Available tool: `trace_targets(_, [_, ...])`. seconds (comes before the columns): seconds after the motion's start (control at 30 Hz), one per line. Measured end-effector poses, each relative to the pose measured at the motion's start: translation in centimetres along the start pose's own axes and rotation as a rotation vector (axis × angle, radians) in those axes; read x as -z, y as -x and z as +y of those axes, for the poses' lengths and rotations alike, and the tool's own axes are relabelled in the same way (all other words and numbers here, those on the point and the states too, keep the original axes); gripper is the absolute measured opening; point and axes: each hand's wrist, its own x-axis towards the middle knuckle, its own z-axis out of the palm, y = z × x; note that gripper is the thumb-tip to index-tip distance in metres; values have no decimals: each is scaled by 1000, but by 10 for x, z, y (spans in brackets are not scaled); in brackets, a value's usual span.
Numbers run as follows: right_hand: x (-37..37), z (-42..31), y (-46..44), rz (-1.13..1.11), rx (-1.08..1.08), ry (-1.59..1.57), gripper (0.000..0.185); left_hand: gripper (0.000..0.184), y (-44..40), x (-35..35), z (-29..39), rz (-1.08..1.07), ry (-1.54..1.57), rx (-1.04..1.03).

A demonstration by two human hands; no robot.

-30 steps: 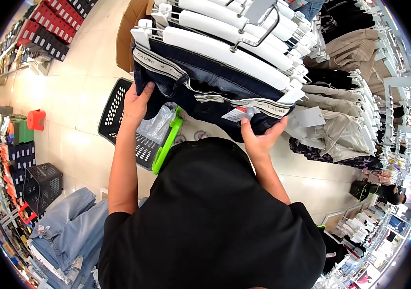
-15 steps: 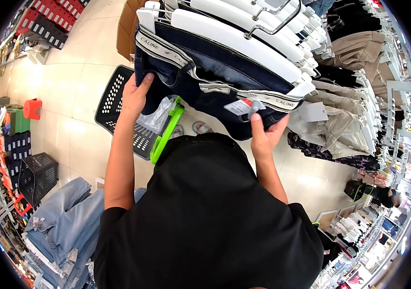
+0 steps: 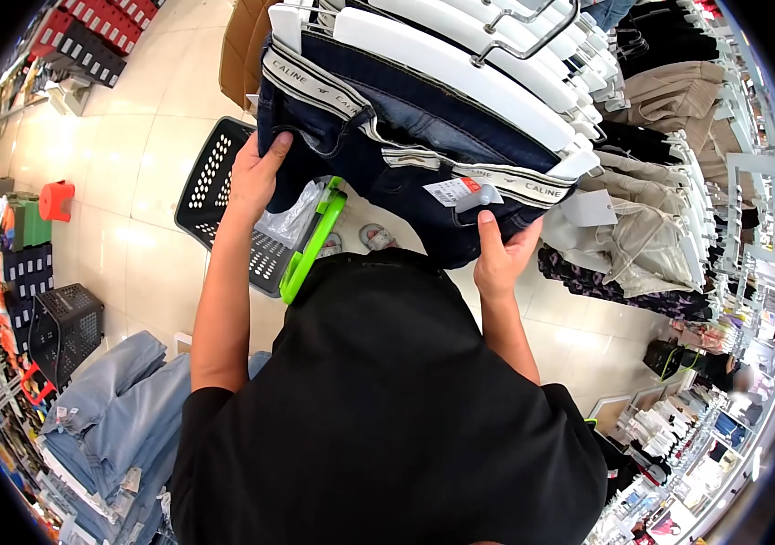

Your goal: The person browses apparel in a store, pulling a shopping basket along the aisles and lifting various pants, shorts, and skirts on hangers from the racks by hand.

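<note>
Held a pair of dark blue jeans (image 3: 405,195) by the two sides, with the left hand (image 3: 256,177) and the right hand (image 3: 505,259) both closed on the cloth. Had the jeans spread wide from one grip to the other, hanging at the near end of a row of white hangers (image 3: 460,86). Pinched each side with a thumb on top. Could not see all the fingers behind the cloth. Had a white waistband (image 3: 310,84) with the word CALINE above both hands. Had a paper price tag (image 3: 451,192) and a round grey tag (image 3: 487,196) just above the right thumb. Could not tell about any touch between thumb and grey tag.

Had a dark basket (image 3: 207,177) with a green handle (image 3: 315,238) down under the left hand, with a clear plastic bag (image 3: 292,222) inside. Had sandals (image 3: 376,237) on the floor (image 3: 160,173), low down between the hands. Had a brown box (image 3: 240,54) past the left hand, and pale clothes (image 3: 651,241) with a white card (image 3: 591,210) to the right of the right hand. Wore a black shirt (image 3: 396,400), nearer than both hands.
</note>
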Motion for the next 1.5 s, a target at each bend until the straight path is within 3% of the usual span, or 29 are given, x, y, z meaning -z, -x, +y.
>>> trace_targets(1.5, [1, 10, -2, -19, 28, 118, 67, 36, 18, 0, -4, 0, 16, 0])
